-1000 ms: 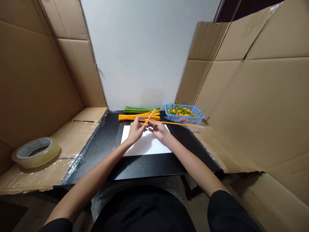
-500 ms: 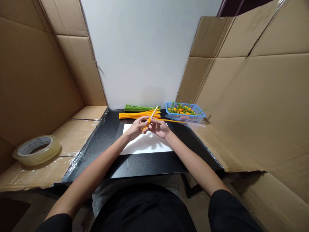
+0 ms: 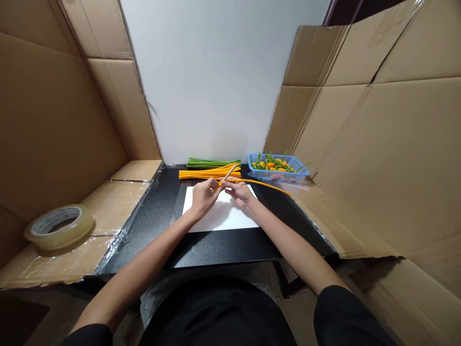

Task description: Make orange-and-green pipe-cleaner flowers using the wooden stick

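Observation:
Over the white sheet of paper, my left hand is closed around the lower part of a thin pale stick, which slants up to the right. An orange pipe cleaner is bent around the stick at my fingertips; its long free end runs out to the right in a curve. My right hand pinches this pipe cleaner close to the stick, and the fingers of both hands nearly meet. My left fingers hide the stick's lower end and most of the wound part.
Behind my hands lie a bundle of orange pipe cleaners and a green bundle. A blue basket at the back right holds several orange-and-green pieces. A tape roll lies on cardboard at left. Cardboard walls flank the black table.
My left hand has turned over the stick, and the orange coils seen below my fingers are now mostly hidden. The pipe cleaner's free end reaches further right and bends downward.

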`<state>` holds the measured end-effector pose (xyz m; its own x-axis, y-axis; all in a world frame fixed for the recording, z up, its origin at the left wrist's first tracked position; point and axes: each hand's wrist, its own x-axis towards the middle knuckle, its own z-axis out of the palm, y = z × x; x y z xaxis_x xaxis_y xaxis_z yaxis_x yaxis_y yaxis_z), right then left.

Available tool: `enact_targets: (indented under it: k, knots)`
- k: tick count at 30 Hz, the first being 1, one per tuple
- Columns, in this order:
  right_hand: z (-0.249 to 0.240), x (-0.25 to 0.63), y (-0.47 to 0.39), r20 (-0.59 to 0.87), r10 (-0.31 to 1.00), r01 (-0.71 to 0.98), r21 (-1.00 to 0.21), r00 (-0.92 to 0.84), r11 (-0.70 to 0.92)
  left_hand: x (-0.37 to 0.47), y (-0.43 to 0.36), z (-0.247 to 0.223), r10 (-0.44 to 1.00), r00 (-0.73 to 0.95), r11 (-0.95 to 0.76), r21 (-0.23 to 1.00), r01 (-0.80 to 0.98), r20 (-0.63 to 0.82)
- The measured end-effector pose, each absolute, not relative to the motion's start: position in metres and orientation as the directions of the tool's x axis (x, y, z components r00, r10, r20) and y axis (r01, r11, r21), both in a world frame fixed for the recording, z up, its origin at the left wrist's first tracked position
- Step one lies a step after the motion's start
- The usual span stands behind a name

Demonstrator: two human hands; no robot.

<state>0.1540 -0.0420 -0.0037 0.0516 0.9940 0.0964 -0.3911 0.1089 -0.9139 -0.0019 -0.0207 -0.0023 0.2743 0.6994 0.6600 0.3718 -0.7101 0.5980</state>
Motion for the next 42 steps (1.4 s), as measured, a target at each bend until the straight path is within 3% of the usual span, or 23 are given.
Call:
enact_targets:
  k: [7,16,24,30,37,42]
  knots:
    - [-0.003,0.150,-0.045,0.112,0.993,-0.420,-0.900,0.046,0.121,0.004,-0.018,-0.004,0.827,0.329,-0.530,0.828,0.184,0.457]
    - [-0.006,0.151,-0.042,0.013,0.998,-0.472,-0.881,0.060,0.039,0.002,-0.012,-0.003,0.860,0.290,-0.472,0.871,0.137,0.420]
    - [-0.004,0.155,-0.038,0.011,1.000,-0.505,-0.863,0.023,0.021,0.006,-0.009,-0.003,0.904,0.346,-0.253,0.967,-0.036,0.250]
    - [-0.002,0.163,-0.039,0.068,0.996,-0.483,-0.875,-0.054,0.033,0.000,-0.011,0.011,0.831,0.537,-0.124,0.989,-0.078,0.146]
    - [0.004,0.163,-0.047,0.127,0.979,-0.472,-0.881,-0.161,0.037,-0.008,-0.009,0.015,0.625,0.778,0.110,0.980,-0.165,0.061]
    - [0.006,0.161,-0.050,0.150,0.970,-0.449,-0.892,-0.192,0.049,-0.010,-0.009,0.013,0.559,0.828,0.179,0.969,-0.171,0.042]
